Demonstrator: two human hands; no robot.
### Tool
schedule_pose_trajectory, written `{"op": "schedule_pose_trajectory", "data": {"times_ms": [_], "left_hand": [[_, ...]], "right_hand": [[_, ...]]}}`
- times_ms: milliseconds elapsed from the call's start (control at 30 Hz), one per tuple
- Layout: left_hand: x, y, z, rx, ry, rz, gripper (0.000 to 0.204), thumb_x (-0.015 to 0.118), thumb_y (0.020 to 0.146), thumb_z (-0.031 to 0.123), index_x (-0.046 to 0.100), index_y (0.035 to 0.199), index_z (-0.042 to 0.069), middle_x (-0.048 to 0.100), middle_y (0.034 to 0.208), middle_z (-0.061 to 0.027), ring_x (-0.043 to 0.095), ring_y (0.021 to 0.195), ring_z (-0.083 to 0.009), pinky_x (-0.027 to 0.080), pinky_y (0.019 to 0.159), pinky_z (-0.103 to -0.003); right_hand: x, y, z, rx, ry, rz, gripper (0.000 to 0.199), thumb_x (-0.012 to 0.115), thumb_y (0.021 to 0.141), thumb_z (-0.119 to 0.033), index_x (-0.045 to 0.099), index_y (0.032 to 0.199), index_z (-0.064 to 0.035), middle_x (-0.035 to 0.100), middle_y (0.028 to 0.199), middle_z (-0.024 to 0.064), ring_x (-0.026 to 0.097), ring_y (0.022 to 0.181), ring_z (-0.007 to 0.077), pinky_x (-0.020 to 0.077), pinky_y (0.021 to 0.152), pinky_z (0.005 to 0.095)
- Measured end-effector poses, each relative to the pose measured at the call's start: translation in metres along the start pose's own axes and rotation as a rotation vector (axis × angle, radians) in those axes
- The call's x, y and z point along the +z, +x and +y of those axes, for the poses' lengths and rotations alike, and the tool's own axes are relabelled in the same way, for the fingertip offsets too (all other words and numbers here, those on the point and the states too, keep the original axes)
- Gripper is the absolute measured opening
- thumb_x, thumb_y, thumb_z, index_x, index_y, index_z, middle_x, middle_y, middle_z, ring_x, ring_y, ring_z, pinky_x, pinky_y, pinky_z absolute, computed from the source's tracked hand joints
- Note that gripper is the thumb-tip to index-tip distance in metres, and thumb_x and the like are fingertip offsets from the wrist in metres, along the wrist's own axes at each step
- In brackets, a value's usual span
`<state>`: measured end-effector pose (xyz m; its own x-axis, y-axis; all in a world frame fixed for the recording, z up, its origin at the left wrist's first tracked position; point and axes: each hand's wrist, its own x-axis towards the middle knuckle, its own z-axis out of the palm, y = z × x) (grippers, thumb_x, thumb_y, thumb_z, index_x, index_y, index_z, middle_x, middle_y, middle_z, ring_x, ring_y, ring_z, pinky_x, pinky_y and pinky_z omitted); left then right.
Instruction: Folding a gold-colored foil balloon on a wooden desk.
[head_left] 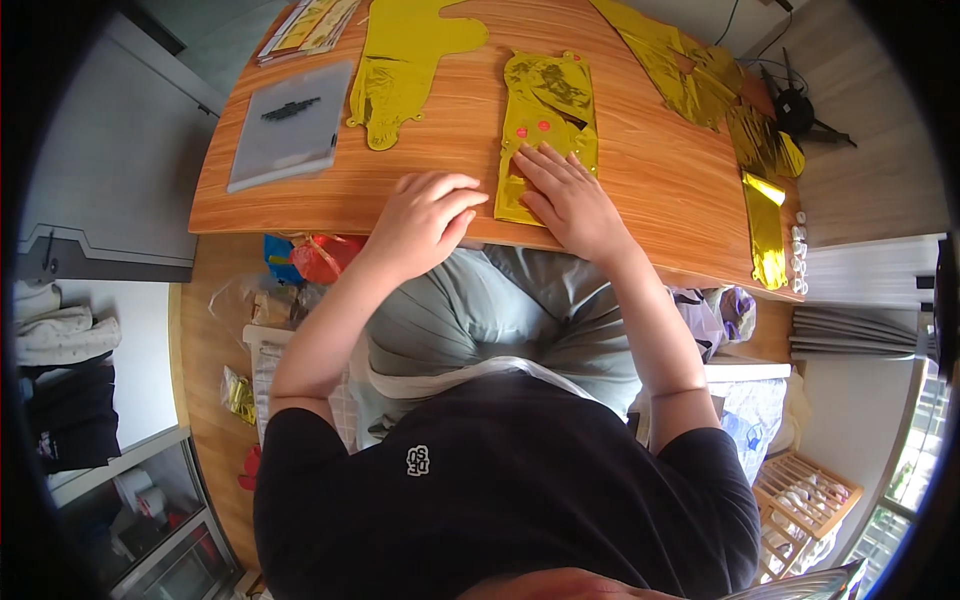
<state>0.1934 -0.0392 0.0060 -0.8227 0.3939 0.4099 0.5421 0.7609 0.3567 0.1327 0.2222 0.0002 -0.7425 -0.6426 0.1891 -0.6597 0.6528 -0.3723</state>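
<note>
Our right hand (pixel 572 198) rests flat, ungripped, on yellow foil (pixel 545 105) by the wooden surface (pixel 660 190)'s near edge. Our left hand (pixel 428 218), loosely curled and free, sits just left.

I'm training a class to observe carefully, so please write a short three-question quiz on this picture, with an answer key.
1. Multiple choice: What is the person's right hand resting on?
A) A black device
B) A red bag
C) A gold foil piece

2. True or false: A clear plastic packet lies on the left part of the wooden table.

3. Fill in the blank: The two round spots just beyond the right hand's fingertips are ____ in colour.

Key:
1. C
2. True
3. red
</note>
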Motion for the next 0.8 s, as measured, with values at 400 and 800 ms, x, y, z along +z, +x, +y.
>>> {"op": "schedule_pose_trajectory", "data": {"times_ms": [400,800], "left_hand": [[-0.02,0.021,-0.032,0.473,0.11,-0.316,0.042,0.07,0.096,0.037,0.068,0.135,0.022,0.061,0.138,-0.0024,0.057,0.127,-0.0242,0.046,0.109,-0.043],[-0.024,0.039,-0.055,0.686,0.189,-0.397,0.049,0.069,0.094,0.043,0.064,0.141,0.03,0.057,0.142,0.0028,0.052,0.128,-0.0195,0.04,0.11,-0.041]], "right_hand": [[0.001,0.0,-0.001,0.009,0.002,0.005,0.054,0.053,0.107,-0.032,0.047,0.155,-0.009,0.045,0.161,0.0113,0.035,0.153,0.0332,0.0244,0.126,0.0509],[0.0,0.0,-0.002,-0.004,-0.041,-0.012,0.053,0.053,0.107,-0.033,0.047,0.155,-0.0102,0.045,0.161,0.0109,0.035,0.153,0.0309,0.0247,0.126,0.0494]]}}
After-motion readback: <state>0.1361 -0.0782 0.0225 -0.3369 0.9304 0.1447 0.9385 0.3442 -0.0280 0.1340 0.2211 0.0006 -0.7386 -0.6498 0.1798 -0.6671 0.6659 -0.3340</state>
